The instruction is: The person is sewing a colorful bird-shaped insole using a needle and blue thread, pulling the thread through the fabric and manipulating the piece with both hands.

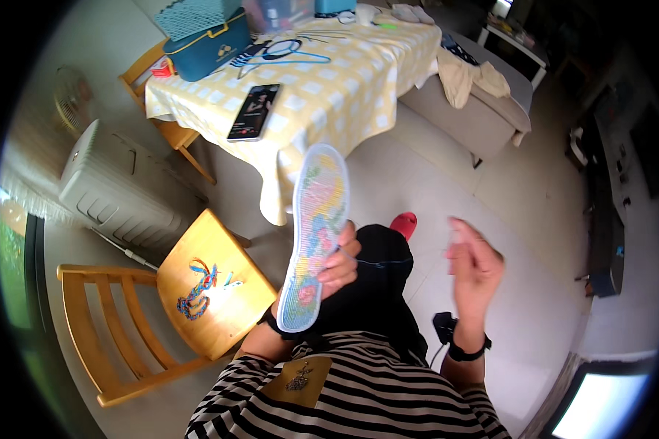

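In my left hand (340, 263) is an embroidered shoe insole (318, 230) with a white rim and a colourful flower pattern, held upright by its right edge with the patterned face showing. A thin blue thread (381, 264) runs from near the insole across my dark trousers towards the right. My right hand (472, 263) is raised apart from the insole, thumb and forefinger pinched together; whether a needle is between them is too small to tell. On the wooden chair (219, 324) at my left lie a braided bundle of coloured threads (197, 299) and a small pair of snips (233, 284).
A table with a checked cloth (340, 110) stands in front, bearing a smartphone (254, 112), blue clothes hangers (291, 59) and a dark blue case (208, 52). A grey appliance (126, 186) is at the left, a grey sofa (461, 115) beyond the table.
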